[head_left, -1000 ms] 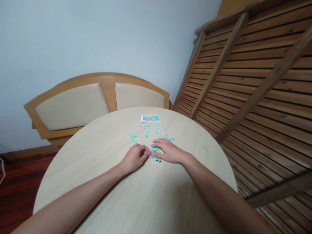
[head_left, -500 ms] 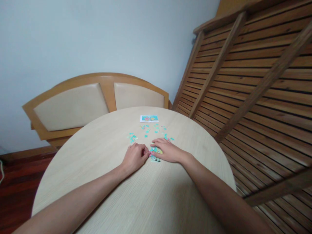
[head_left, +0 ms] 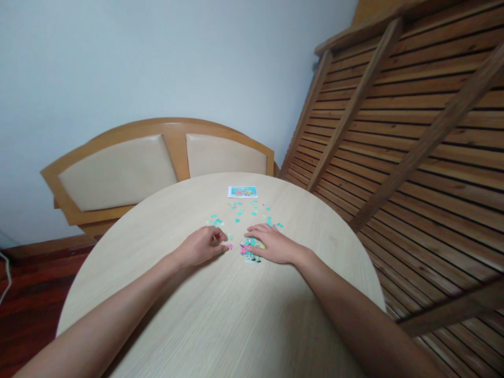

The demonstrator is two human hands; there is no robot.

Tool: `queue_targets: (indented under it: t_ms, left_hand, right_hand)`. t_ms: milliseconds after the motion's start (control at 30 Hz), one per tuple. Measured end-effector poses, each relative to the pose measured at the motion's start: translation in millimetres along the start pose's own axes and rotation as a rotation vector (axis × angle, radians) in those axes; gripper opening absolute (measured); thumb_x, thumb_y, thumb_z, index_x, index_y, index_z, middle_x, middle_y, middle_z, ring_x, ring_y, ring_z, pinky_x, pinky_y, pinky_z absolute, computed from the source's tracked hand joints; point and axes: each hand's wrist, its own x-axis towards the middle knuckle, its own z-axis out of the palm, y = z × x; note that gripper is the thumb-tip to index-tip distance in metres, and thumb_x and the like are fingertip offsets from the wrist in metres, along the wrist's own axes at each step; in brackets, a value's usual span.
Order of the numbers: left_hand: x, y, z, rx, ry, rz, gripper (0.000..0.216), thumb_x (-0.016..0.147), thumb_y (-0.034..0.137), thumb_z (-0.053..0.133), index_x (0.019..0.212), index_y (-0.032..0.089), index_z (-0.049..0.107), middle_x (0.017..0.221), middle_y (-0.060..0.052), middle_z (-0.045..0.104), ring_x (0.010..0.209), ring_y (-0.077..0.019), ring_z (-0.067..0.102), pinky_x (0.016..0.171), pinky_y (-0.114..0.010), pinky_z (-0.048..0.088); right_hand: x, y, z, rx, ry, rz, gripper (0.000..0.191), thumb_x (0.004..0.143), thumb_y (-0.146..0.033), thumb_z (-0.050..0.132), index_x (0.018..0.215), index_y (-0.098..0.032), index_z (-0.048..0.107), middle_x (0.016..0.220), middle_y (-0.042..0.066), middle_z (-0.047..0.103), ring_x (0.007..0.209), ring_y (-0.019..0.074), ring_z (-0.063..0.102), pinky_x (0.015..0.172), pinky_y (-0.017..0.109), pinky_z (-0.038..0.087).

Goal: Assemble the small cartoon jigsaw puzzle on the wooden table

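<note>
My left hand [head_left: 203, 245] is beside the partly joined jigsaw puzzle, its thumb and forefinger apart. At the thumb's tip lies a pink puzzle piece [head_left: 230, 247], with a pale green piece [head_left: 230, 238] just beyond it. My right hand [head_left: 273, 244] rests with fingers stretched out over the right side of the joined puzzle [head_left: 250, 257], covering part of it. The visible part of the puzzle is teal, pink and yellow, with dark spots near its lower edge.
Several loose teal pieces [head_left: 215, 221] lie left of centre, and more pieces [head_left: 269, 219] lie to the right. A picture card [head_left: 243, 192] is farther back on the round wooden table [head_left: 165, 315]. Behind stand a padded headboard [head_left: 118, 173] and a slatted wooden frame [head_left: 409, 136].
My left hand has drawn away from the puzzle to the left, and its fingers have parted. A pink piece now shows at its thumb. My right hand has stayed in place.
</note>
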Motion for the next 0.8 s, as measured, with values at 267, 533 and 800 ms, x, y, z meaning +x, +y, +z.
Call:
queue_targets:
  t_ms: [267, 533, 800]
  left_hand:
    - [0.6, 2.3, 8.4, 0.051, 0.007, 0.078, 0.029, 0.083, 0.042, 0.065, 0.097, 0.018, 0.07, 0.087, -0.006, 0.068, 0.079, -0.0208, 0.061, 0.072, -0.029, 0.044]
    - [0.9, 9.4, 8.3, -0.006, -0.009, 0.152, 0.017, 0.088, 0.032, 0.062, 0.089, 0.018, 0.071, 0.082, -0.005, 0.068, 0.076, -0.019, 0.06, 0.074, -0.029, 0.045]
    - [-1.1, 18.6, 14.5, 0.017, 0.017, 0.279, 0.015, 0.091, 0.031, 0.063, 0.098, 0.02, 0.07, 0.09, -0.006, 0.068, 0.09, -0.0211, 0.061, 0.085, -0.031, 0.045]
  right_hand:
    - [0.9, -0.1, -0.2, -0.013, -0.003, -0.002, 0.049, 0.095, -0.056, 0.053, 0.128, -0.021, 0.064, 0.136, 0.014, 0.06, 0.129, 0.0293, 0.051, 0.109, 0.047, 0.038]
    - [1.1, -2.2, -0.6, -0.028, -0.009, 0.004, 0.049, 0.096, -0.055, 0.052, 0.128, -0.021, 0.064, 0.136, 0.014, 0.06, 0.13, 0.0293, 0.05, 0.11, 0.046, 0.038]
    - [0.3, 0.0, -0.7, -0.018, -0.007, -0.006, 0.049, 0.095, -0.054, 0.053, 0.129, -0.021, 0.063, 0.135, 0.014, 0.06, 0.129, 0.0287, 0.05, 0.11, 0.046, 0.037]
